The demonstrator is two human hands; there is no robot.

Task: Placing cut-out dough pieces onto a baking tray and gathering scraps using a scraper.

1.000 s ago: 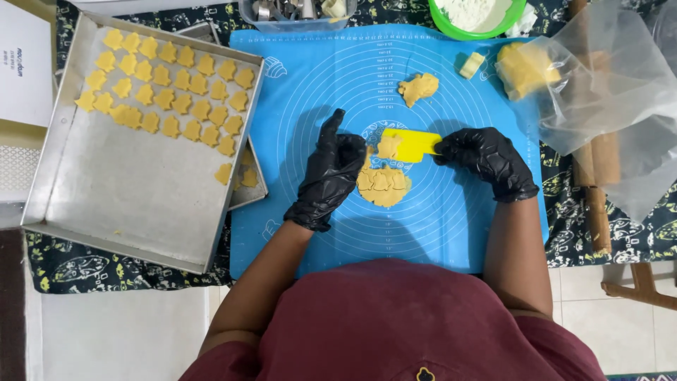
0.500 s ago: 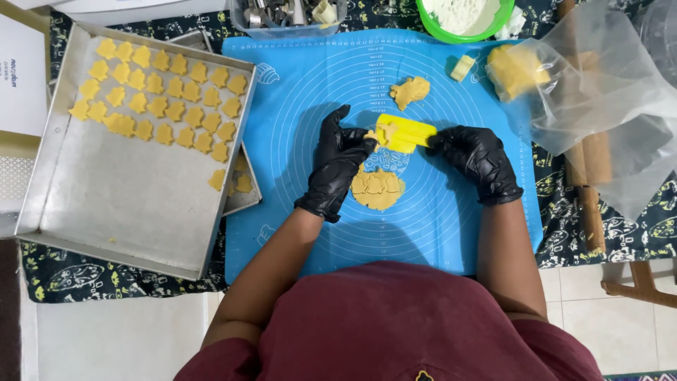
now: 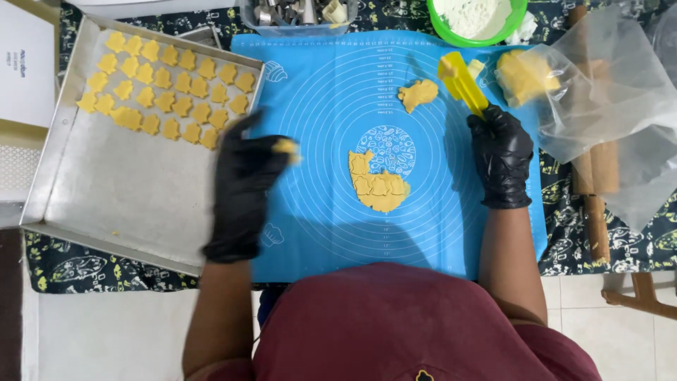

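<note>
Black gloves cover both hands. The left hand (image 3: 243, 187) is blurred over the edge between the baking tray (image 3: 49, 176) and the blue silicone mat (image 3: 324, 92), its fingers pinched round a small cut piece of dough (image 3: 285, 147) held at the fingertips, just above the mat's left side. The right hand (image 3: 502, 156) is closed round the handle of a yellow scraper (image 3: 462, 81), whose blade points up and away toward the top of the mat, with a bit of dough seeming to cling near its tip.

Near the middle of the mat lies a rolled sheet of dough (image 3: 379, 185) marked with cutter shapes, part of it already lifted out. A smaller scrap of dough (image 3: 417, 94) lies further up the mat, close to the scraper blade.

On the tray, rows of cut cookies (image 3: 166, 88) fill the upper part, laid on pale paper; the lower part is bare paper.

Beyond the mat stand a green bowl of flour (image 3: 479, 15) and a clear tub of metal cutters (image 3: 293, 14). To the right, a lump of dough (image 3: 525, 74) sits in a clear plastic bag (image 3: 606, 106), which partly covers a wooden rolling pin (image 3: 596, 204).
</note>
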